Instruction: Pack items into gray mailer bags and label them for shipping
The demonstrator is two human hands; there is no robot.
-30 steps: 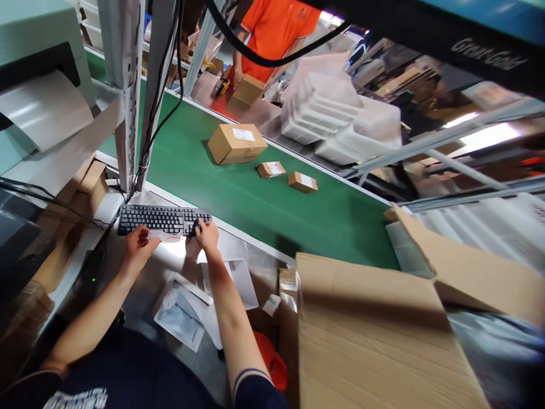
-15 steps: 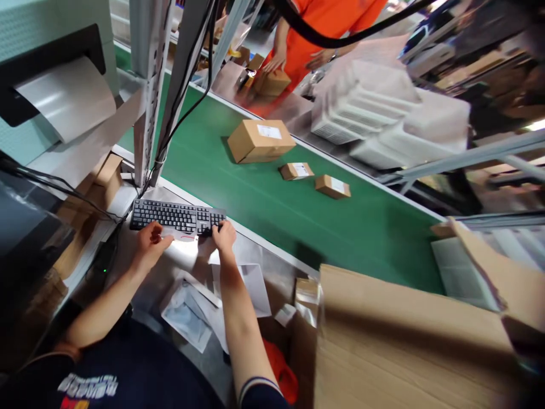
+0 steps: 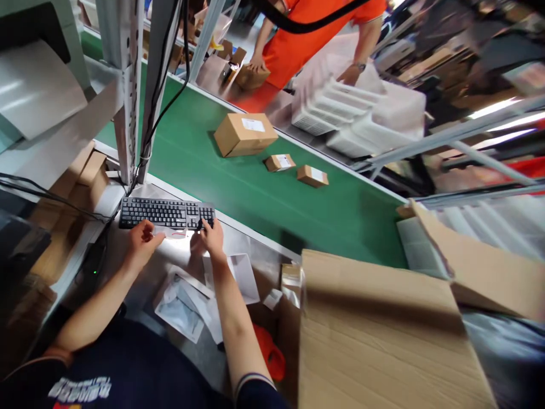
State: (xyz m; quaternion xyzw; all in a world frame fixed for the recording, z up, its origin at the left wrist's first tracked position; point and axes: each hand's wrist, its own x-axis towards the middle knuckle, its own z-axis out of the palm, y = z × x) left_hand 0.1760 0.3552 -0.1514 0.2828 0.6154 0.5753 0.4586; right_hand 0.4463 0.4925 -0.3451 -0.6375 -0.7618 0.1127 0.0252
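A black keyboard (image 3: 157,213) lies on the metal bench beside the conveyor. My left hand (image 3: 141,245) is at the keyboard's near edge, fingers curled and thumb stretched to the right. It grips a clear, thin plastic packet (image 3: 175,233) with a red line on it; the packet's contents are too small to make out. Over the number pad at the keyboard's right end is my right hand (image 3: 212,237), holding nothing, with its fingers apart and a fingertip on or just above the keys.
The green conveyor (image 3: 179,153) carries a large carton (image 3: 246,136) and two small labelled boxes (image 3: 280,162). Nearer me are an open white box (image 3: 181,307) and a big cardboard box (image 3: 378,329). A metal post (image 3: 128,102) with cables rises at left. Across the belt stands a person in orange (image 3: 293,48).
The view has shifted, so the scene sits further left. My right hand's fingers have spread over the number pad. The person opposite now has one hand at the white crates.
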